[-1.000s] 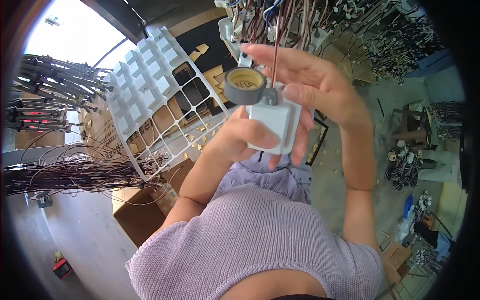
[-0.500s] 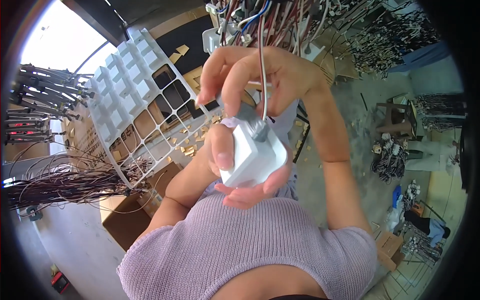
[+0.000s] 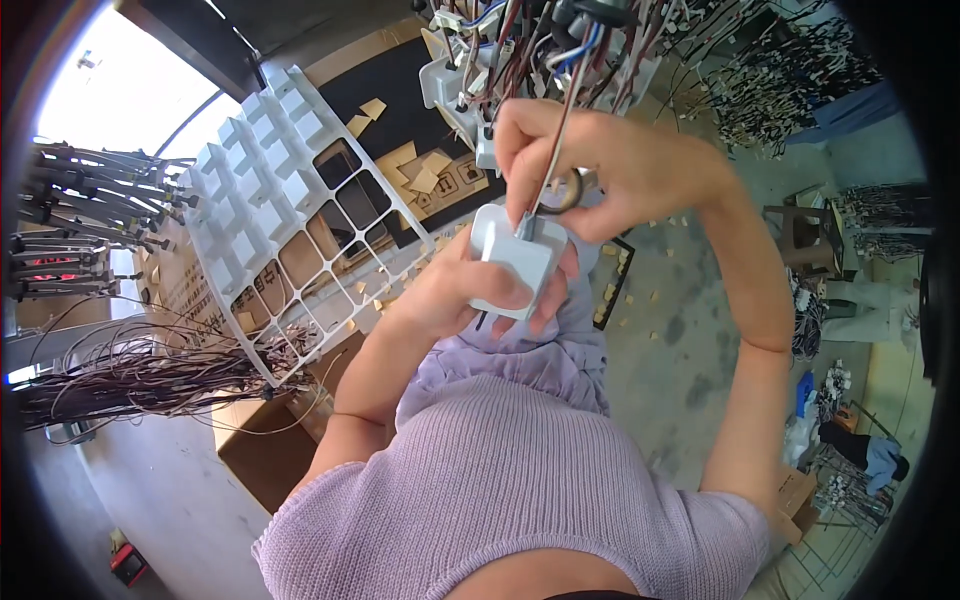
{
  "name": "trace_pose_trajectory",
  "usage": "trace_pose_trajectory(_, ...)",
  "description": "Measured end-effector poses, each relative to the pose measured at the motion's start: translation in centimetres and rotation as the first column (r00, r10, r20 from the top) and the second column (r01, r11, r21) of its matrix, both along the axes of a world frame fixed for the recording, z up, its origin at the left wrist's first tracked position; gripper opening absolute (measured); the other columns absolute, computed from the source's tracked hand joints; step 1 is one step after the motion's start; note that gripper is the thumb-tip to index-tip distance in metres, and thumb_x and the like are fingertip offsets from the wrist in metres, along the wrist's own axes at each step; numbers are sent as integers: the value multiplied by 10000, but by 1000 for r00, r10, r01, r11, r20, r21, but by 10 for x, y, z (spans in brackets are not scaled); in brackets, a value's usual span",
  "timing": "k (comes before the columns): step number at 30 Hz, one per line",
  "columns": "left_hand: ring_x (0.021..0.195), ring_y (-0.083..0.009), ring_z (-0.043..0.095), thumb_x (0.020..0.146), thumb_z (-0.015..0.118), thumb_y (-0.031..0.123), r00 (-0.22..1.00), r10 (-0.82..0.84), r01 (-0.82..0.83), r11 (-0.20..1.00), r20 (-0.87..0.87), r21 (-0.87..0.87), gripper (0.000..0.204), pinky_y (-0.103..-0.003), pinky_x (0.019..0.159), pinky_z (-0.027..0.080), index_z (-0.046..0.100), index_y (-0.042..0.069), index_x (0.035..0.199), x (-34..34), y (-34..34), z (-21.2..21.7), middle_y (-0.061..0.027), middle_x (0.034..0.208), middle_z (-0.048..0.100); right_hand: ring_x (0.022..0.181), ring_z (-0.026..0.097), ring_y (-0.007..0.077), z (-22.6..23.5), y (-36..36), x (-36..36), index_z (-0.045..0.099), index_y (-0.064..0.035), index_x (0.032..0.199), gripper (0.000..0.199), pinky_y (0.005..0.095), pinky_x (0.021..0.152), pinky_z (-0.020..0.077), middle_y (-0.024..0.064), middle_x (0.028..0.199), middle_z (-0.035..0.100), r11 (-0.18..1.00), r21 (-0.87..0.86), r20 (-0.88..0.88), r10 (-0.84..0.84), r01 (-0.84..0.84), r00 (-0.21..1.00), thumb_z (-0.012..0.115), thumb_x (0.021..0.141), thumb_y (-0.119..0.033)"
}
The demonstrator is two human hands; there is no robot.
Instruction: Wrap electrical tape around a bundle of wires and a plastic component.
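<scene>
My left hand (image 3: 450, 295) cups a white square block (image 3: 515, 255) from below, thumb across its face. A thin grey cable (image 3: 558, 120) runs from the block's top edge up into a hanging wire cluster (image 3: 540, 40). My right hand (image 3: 620, 165) pinches this cable just above the block. A small dark roll of tape (image 3: 564, 192) is tucked in that hand's fingers. Both hands are raised in front of my lilac knit top (image 3: 500, 480).
A white grid rack (image 3: 290, 210) with partly filled cells stands at left. Bundles of brown wires (image 3: 130, 370) lie beside it, over an open cardboard box (image 3: 265, 450). Cardboard scraps (image 3: 420, 170) lie on a dark mat. Dark cable piles (image 3: 790, 90) fill the upper right.
The tape roll, earlier on top of the white block, is now tucked in my right hand. That hand has slid down the cable to the block's top edge, and the block has tilted.
</scene>
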State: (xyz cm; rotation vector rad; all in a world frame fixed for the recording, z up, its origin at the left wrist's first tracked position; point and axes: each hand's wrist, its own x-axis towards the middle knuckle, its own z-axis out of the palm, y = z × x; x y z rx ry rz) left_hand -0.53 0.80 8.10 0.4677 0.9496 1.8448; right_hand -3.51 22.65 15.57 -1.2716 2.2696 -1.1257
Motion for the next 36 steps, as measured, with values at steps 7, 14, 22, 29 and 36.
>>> trace_pose_trajectory(7,733,-170,663,708,711,92,941,223,-287,924,-256,-252,360,-268,627,476,650,21,1056,1,3,-17,-64,853,685,885,537,174,6,1,34,700,-11,1067,380,312,797,465,59,938,530,946,135,94,-310,296,946,739,692,-52)
trace_pose_trajectory(14,814,-263,690,769,708,85,383,481,-687,719,-789,105,388,-356,739,535,590,-4,1128,12,12,-22,-115,920,684,869,659,108,-3,-33,86,607,67,1195,465,242,766,529,108,1042,677,675,-194,758,-357,712,545,799,865,-199)
trace_pose_trajectory(22,560,-203,635,768,644,195,981,-181,154,946,72,284,574,-234,373,412,469,-31,1266,37,-3,-10,-189,816,658,1040,608,168,-40,-35,47,664,-41,1183,755,299,899,456,45,1089,633,774,-563,421,-32,289,906,966,572,-366)
trace_pose_trajectory(29,490,-244,576,767,603,200,847,-430,257,846,313,466,585,-289,353,374,482,-77,1269,32,-1,-9,-206,731,595,900,566,141,-50,-3,25,651,-40,930,540,282,820,447,12,925,557,924,-373,242,12,82,970,927,629,-394)
trace_pose_trajectory(36,800,-316,677,792,724,121,323,345,-762,647,-881,-25,487,-396,711,532,468,38,1197,23,15,-13,-158,905,644,910,510,117,-31,-12,76,705,-45,1030,535,264,824,417,4,937,553,717,-391,561,-312,577,767,773,783,-515)
